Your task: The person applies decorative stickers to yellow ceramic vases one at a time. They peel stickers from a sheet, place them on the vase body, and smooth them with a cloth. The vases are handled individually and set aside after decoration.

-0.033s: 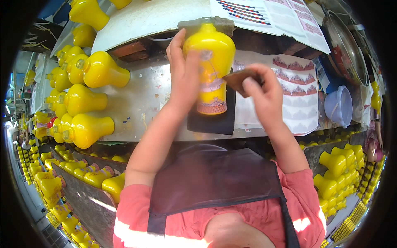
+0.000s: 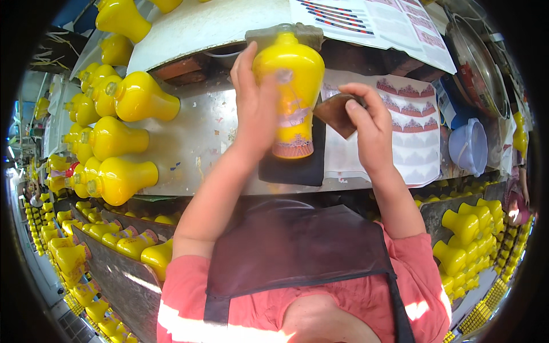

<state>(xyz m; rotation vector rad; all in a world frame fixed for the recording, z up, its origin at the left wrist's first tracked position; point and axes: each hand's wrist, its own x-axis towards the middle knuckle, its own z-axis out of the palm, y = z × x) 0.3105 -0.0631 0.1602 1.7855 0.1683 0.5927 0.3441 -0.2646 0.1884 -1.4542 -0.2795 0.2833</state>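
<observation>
A glossy yellow vase [image 2: 291, 63] lies on its side on a black pad [image 2: 303, 174], its neck pointing away from me against a dark grey block [image 2: 311, 35]. Pinkish decals show on its front, with a pink patterned band [image 2: 293, 150] round its base. Along the vase's left side, my left hand [image 2: 254, 106] grips it, the thumb side blurred over the decal. My right hand [image 2: 366, 117] pinches a flat brown scraper [image 2: 338, 114] between thumb and fingers. The scraper's tip comes up to the vase's right edge; whether they touch I cannot tell.
Several yellow vases [image 2: 146, 97] lie along the left of the metal table [image 2: 194, 137]. A decal sheet [image 2: 409, 114] is at right, beside a pale purple bucket [image 2: 468, 147]. Another printed sheet [image 2: 394, 34] covers the far right. Racks of yellow vases [image 2: 463, 223] stand on both sides.
My right hand has drawn the scraper slightly right and down, off the front of the vase, and its blade is turned more. My left hand has barely shifted; the vase stays put.
</observation>
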